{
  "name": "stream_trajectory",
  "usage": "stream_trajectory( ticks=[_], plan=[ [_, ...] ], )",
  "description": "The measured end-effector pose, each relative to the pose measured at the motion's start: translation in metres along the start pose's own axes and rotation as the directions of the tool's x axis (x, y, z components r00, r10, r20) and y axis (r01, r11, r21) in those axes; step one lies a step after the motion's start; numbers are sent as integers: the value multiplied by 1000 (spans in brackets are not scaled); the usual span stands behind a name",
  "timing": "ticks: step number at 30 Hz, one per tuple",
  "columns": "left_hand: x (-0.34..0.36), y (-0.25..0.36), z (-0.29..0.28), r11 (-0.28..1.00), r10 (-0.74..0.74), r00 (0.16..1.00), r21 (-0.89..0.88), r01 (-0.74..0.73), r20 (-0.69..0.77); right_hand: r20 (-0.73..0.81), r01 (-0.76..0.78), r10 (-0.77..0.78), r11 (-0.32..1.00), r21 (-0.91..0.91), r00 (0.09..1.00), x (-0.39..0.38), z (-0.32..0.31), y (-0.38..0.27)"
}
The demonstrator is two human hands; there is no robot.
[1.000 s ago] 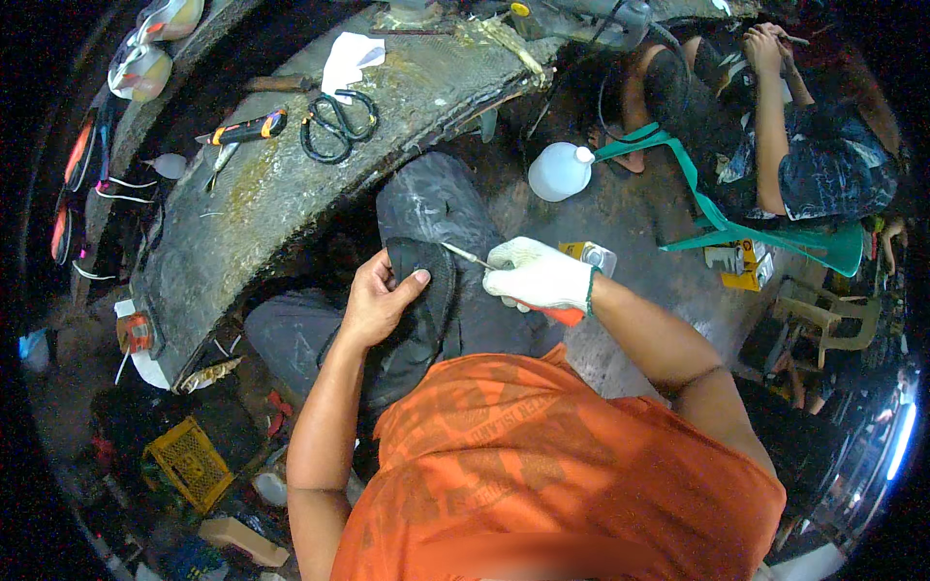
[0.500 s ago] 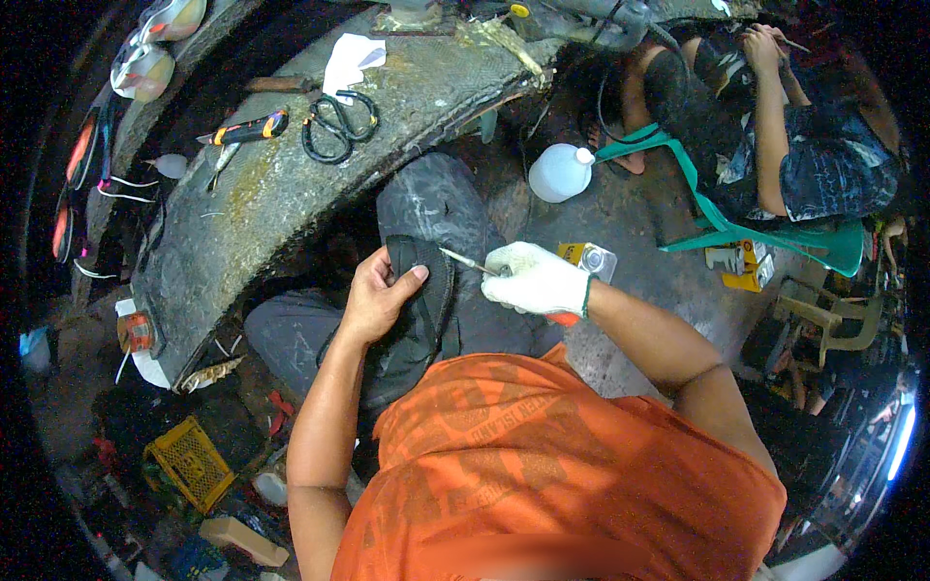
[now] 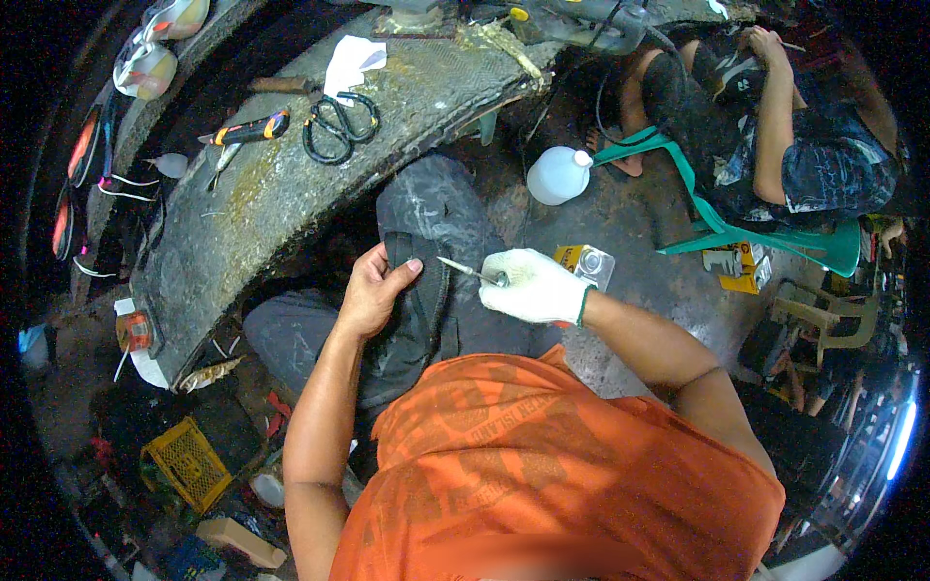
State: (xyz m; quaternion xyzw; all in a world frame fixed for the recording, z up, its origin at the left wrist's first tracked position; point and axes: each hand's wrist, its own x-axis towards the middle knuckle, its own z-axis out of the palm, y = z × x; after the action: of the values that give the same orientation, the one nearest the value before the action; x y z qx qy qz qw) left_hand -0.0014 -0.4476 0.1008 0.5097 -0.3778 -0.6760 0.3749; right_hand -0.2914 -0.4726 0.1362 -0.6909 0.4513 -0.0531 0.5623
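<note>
My left hand (image 3: pixel 373 290) is closed on a black fabric piece (image 3: pixel 421 320) with a thick stitched edge, thumb on top, lying over my grey-trousered legs (image 3: pixel 426 184). My right hand (image 3: pixel 528 286), in a white knit glove, is closed round a slim tool (image 3: pixel 460 265) with a narrow pale tip, which points left at the edge of the black piece. I cannot tell whether the tip touches it. Above my legs is a worn grey bench (image 3: pixel 242 232), holding black-handled scissors (image 3: pixel 329 136), an orange-and-black cutter (image 3: pixel 252 131) and a white paper scrap (image 3: pixel 349 68).
At right another person (image 3: pixel 828 169) sits near a green plastic seat (image 3: pixel 823 242). A white jug (image 3: pixel 557 174), a tin (image 3: pixel 591 266) and a beige chair (image 3: pixel 823 320) stand nearby. Sandal parts (image 3: pixel 77 155) lie far left, a yellow crate (image 3: pixel 189 460) lower left.
My left hand has shifted slightly up with the black piece. My right hand and the tool tip have dropped a little. The other person's hands at right have moved slightly.
</note>
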Motion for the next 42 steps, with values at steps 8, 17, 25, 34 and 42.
stream_trajectory(
  ticks=[8,17,25,34,42],
  plan=[
    [5,7,0,982,-58,998,-178,56,-6,-45,4,-9,996,-91,999,-4,3,-1],
    [21,43,-40,969,-136,991,-210,131,-11,-160,144,-147,989,-29,976,21,-3,-19],
    [41,28,-34,938,-156,987,-309,156,25,-152,-45,-11,933,-356,988,41,-16,-45],
    [43,33,-23,964,-183,983,-192,181,10,-151,-22,-42,914,-404,988,49,-10,-46],
    [43,32,-14,967,-135,991,-220,126,-26,-140,-70,4,881,-469,990,43,-7,-60]
  ],
)
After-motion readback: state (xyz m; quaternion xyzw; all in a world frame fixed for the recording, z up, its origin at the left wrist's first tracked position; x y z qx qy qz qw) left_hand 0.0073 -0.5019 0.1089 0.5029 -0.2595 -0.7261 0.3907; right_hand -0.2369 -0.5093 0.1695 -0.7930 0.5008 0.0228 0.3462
